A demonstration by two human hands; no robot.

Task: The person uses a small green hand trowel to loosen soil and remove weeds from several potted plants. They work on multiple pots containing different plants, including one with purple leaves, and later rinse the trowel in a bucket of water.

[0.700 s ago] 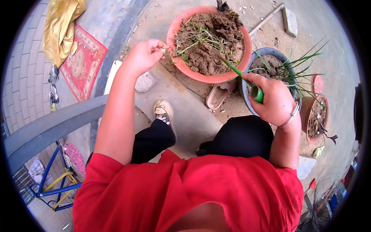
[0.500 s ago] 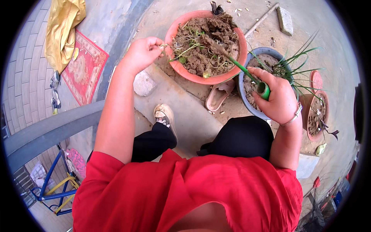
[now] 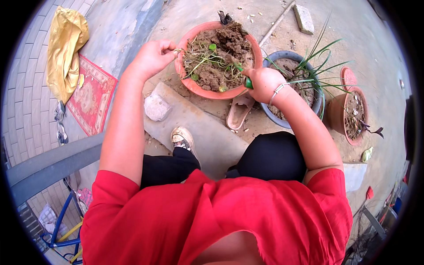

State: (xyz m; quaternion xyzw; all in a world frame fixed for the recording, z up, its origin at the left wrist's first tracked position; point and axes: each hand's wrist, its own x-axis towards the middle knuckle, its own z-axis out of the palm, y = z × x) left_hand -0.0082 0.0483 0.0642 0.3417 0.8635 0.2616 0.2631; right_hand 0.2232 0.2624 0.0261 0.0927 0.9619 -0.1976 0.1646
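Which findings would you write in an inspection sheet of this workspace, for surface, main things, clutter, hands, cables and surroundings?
Surface: concrete ground, small bits scattered on it.
Main things: orange pot holding clumpy soil and tangled greenery; green-handled tool angled toward the soil.
Clutter: pink slipper, pale stone, stick and grey block lying about.
Left hand: fingers pinch a thin stem beside the pot's rim.
Right hand: fingers wrapped around the tool's handle.
Cables: nothing seen.
Surroundings: grey pot, terracotta pot, red rug, yellow cloth.
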